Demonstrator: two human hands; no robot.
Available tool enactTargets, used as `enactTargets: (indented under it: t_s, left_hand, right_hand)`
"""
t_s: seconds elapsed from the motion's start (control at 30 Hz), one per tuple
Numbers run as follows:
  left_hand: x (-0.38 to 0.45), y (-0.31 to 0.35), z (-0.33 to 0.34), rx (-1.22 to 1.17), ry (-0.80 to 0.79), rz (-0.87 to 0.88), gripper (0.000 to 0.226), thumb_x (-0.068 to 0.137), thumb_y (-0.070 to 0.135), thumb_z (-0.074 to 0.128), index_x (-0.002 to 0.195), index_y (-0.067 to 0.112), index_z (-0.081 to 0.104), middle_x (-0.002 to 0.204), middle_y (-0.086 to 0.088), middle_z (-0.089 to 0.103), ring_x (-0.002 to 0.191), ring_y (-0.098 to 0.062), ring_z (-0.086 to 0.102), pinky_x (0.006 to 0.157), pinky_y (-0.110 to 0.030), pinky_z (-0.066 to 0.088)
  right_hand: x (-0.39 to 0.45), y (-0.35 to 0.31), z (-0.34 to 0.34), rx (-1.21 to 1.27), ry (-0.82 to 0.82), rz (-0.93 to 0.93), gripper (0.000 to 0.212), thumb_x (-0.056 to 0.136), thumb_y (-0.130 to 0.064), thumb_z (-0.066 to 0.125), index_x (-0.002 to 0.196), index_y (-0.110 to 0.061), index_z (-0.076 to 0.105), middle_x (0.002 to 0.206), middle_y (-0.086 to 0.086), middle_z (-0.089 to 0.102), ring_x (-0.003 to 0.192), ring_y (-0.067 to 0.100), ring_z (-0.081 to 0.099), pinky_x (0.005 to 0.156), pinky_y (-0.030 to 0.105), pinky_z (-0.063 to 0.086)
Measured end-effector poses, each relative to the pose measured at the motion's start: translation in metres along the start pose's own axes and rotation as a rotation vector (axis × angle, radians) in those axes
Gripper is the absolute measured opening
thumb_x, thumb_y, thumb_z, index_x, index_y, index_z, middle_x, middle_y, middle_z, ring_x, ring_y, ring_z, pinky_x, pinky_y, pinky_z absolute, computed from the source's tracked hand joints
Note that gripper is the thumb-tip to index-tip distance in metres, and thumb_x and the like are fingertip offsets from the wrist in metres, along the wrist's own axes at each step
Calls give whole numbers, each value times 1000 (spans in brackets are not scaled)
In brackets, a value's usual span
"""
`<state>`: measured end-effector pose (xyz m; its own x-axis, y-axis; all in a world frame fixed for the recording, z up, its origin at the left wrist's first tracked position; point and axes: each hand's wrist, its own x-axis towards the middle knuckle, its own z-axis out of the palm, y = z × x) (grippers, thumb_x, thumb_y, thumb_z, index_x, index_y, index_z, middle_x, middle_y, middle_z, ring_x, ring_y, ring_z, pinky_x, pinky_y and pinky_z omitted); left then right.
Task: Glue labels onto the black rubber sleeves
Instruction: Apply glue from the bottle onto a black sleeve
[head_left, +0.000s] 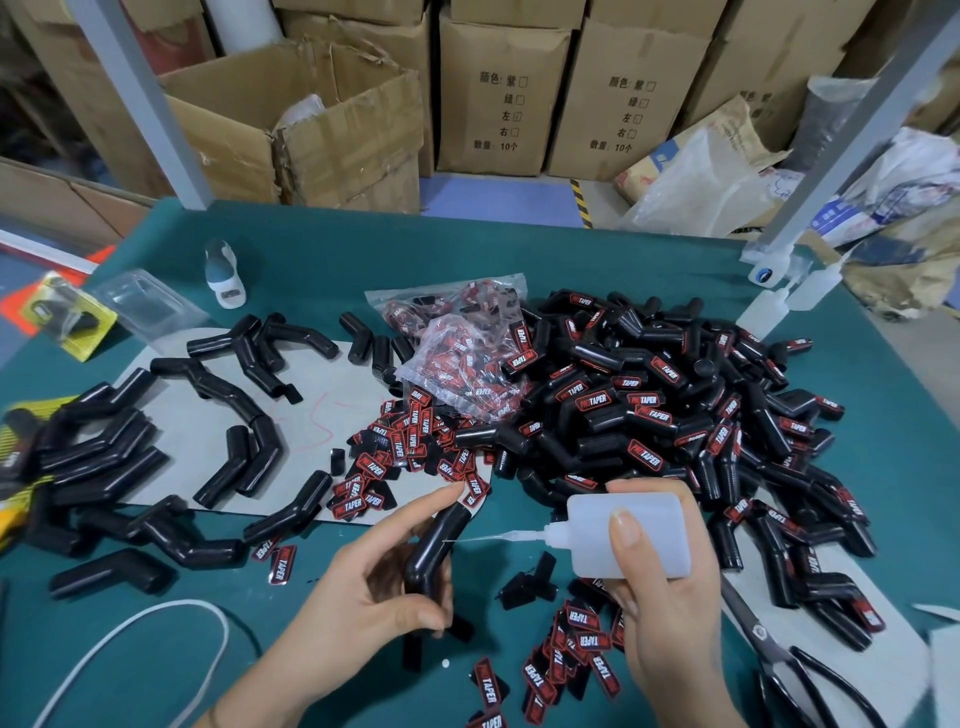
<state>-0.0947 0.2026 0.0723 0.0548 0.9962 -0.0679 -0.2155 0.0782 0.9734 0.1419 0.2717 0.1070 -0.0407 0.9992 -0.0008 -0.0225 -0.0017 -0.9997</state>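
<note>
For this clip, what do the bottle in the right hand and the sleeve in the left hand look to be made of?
Glue bottle: seemingly soft translucent plastic, milky and matte, with light showing through its body and thin nozzle. Sleeve: looks like black rubber, smooth and semi-glossy, with soft highlights along its bent tube shape.

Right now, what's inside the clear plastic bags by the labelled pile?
Both clear plastic bags hold red-and-black labels, packed loose. The crinkled film blurs most of the print, so the count is unreadable. The bags lie partly on black rubber sleeves; what sits beneath them is covered.
</note>
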Motion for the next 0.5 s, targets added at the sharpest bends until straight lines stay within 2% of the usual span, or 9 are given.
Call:
enactTargets:
  t_s: [0.1,0.33,0.43,0.5]
  left_hand:
    - [0,1,1,-4,-1,-1,88,70,39,97,148,39,58,82,-13,66,70,-24,62,72,-30,55]
    - [0,2,1,-14,3,-16,89,66,43,98,147,40,59,83,-11,65,71,-26,62,70,-33,55]
    - [0,2,1,-20,1,-11,88,68,41,98,147,39,59,82,-11,65,70,-25,61,70,-31,55]
    - [0,3,1,-16,-1,-11,88,69,40,98,147,39,59,83,-10,65,71,-24,62,70,-31,55]
  right_hand:
    - [0,0,0,-6,-6,-10,60,75,-77,75,110,-29,67,89,0,70,74,14,68,58,21,52]
    - [-1,0,0,-13,-3,-17,61,76,-76,74,112,-28,67,90,0,70,74,15,68,59,22,53]
    - [-1,1,-1,-20,-8,-17,61,77,-76,74,113,-28,66,95,3,71,80,23,70,63,31,57]
    - [-1,1,-1,-15,-5,-19,60,76,-76,74,112,-28,67,95,2,71,79,22,70,63,30,57]
